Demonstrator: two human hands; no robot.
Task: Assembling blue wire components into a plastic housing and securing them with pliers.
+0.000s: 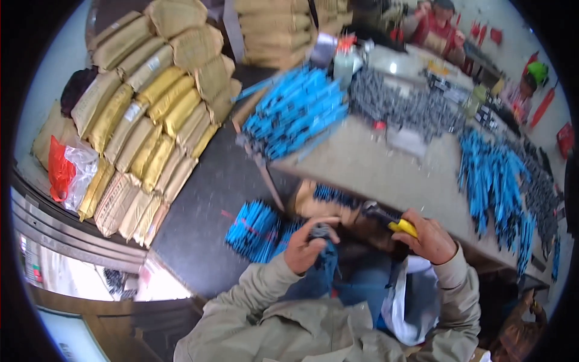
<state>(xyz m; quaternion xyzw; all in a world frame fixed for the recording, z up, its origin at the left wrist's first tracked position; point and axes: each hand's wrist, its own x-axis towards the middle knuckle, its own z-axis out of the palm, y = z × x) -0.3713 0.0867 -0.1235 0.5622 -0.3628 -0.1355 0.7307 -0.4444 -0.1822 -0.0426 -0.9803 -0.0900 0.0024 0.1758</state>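
Several blue strips with grey ends (327, 262) hang below the left hand (301, 248), its thumb and fingers curled round their upper ends. The right hand's (434, 241) fingers close round a yellow-handled tool (403, 227), its blurred dark head pointing toward the left hand, apart from the strips. Both forearms come up from the lower edge, elbows bent out, the hands roughly level. A white bag (395, 308) hangs beside the right forearm. Left of the left hand, a tied blue bundle (250, 226) lies on a dark surface (190, 232). Just ahead, the edge of a worktable (374, 163) bars the way; it carries a blue pile (301, 111) and a grey heap (395, 96). Wrapped packages (139, 130) stack up farther left.
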